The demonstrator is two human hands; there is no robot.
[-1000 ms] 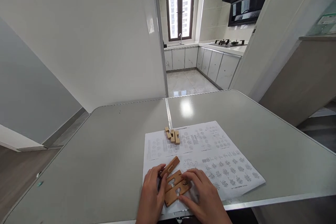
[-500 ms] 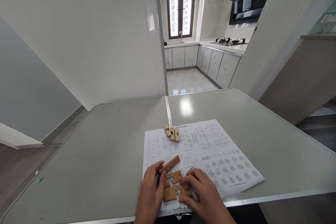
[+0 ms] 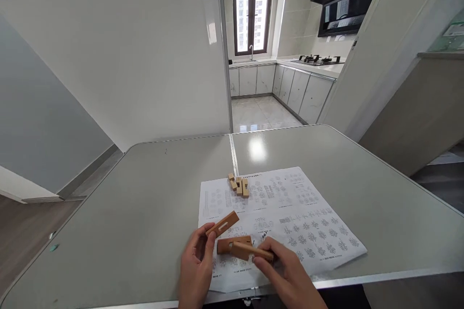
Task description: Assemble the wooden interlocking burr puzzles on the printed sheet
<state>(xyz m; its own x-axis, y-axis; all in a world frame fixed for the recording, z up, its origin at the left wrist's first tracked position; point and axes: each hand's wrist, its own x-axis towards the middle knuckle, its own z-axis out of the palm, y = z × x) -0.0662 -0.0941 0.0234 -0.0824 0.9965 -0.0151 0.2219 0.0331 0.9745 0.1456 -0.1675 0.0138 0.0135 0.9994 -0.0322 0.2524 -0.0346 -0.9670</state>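
Note:
Between thumb and fingers, my left hand (image 3: 197, 263) grips a flat brown wooden puzzle piece (image 3: 223, 224) with a slot through it, raised and slanting up to the right. My right hand (image 3: 281, 270) pinches the right end of a second wooden puzzle piece (image 3: 246, 251), tilted so its narrow edge faces me. Behind that one, a third wooden piece (image 3: 225, 245) lies partly hidden on the printed paper sheet (image 3: 261, 217). Several small notched wooden blocks (image 3: 239, 186) sit together near the sheet's far edge.
The sheet, covered with small diagrams, lies near the front edge of a grey folding table (image 3: 163, 212) with a metal seam (image 3: 233, 149). A small green bit (image 3: 54, 247) is at the far left. Beyond the table stand kitchen cabinets (image 3: 250, 80).
My left hand has moved left, drawing the slotted piece away from the others. The piece in my right hand has turned from flat to edge-on.

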